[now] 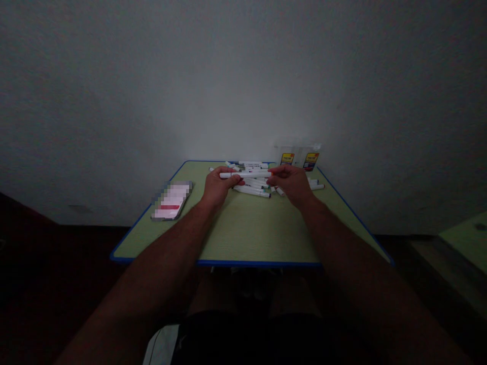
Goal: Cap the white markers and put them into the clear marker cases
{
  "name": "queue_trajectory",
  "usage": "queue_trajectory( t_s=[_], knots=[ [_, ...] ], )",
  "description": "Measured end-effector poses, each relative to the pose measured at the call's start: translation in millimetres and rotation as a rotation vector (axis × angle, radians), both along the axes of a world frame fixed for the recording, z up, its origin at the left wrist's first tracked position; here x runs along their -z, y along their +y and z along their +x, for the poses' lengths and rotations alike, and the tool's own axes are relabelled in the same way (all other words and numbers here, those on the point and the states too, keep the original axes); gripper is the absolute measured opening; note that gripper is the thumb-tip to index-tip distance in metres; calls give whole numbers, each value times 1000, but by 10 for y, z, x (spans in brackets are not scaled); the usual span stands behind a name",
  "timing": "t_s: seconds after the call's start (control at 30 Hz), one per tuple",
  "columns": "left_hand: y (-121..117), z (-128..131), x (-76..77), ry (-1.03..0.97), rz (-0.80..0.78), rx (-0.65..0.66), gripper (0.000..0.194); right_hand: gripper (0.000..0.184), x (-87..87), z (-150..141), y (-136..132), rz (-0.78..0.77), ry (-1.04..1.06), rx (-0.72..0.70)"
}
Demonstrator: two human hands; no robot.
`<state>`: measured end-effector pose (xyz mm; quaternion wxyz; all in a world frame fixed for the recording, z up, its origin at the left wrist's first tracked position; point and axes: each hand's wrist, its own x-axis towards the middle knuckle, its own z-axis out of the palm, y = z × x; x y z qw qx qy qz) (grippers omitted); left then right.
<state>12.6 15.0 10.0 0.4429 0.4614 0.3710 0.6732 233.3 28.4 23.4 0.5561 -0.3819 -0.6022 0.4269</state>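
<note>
A white marker pen (251, 175) lies level between my two hands, above the far half of the table. My left hand (219, 183) grips its left part with thumb and fingers. At its other end, where a bit of orange-red shows, the fingertips of my right hand (291, 182) are closed on it. Behind and below it several more white markers (253, 191) lie in a loose pile, partly hidden by my hands. A few of them stick out to the right of my right hand.
Two clear plastic cases (298, 154) with yellow and dark labels stand at the table's back right, against the wall (243, 91). A phone-like slab with a blurred screen (173, 200) lies on the left. The light green table (258, 233) has a blue edge.
</note>
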Motion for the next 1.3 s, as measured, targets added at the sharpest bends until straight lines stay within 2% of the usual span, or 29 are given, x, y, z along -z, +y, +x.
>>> queue_trajectory(
  t_s=[0.47, 0.6, 0.73, 0.97, 1.3],
  knots=[
    [-3, 20, 19, 46, 0, -7, 34, 33, 16, -4, 20, -19, 30, -19],
    [-6, 29, 10, -30, -6, 5, 42, 33, 24, -25, 27, -9, -9, -50],
    [2, 47, -11, -148, -26, -15, 48, 31, 42, -46, 43, 38, -58, -7],
    [-16, 44, -41, -152, -88, 38, 30, 32, 72, -47, 70, 50, -34, 38],
    [-40, 64, -82, -185, -134, 54, 24, 33, 46, -54, 38, 70, -30, 12]
  ],
)
